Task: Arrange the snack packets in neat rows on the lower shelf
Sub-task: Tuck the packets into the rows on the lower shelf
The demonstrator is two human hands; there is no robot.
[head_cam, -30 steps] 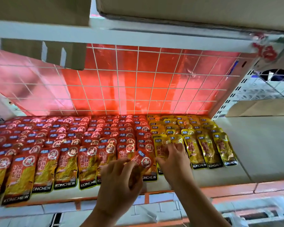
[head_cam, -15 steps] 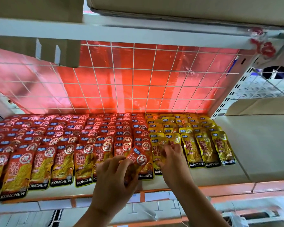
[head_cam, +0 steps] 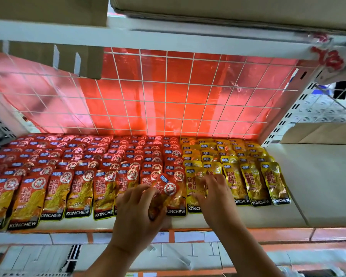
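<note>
My left hand [head_cam: 140,214] grips a tilted red packet [head_cam: 169,189]; my right hand [head_cam: 215,198] pinches a yellow packet [head_cam: 194,181]. Next, I reckon, the red one needs laying straight.

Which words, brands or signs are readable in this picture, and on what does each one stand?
"KONCHEW": bottom band of the front-row red packets and yellow packets.
"双面": large characters on both kinds.
Round seal on red packets: one character, too blurred.
Blue tags at packet tops: too small to read.
Red marks on the upper shelf: blurred, unreadable.
</note>
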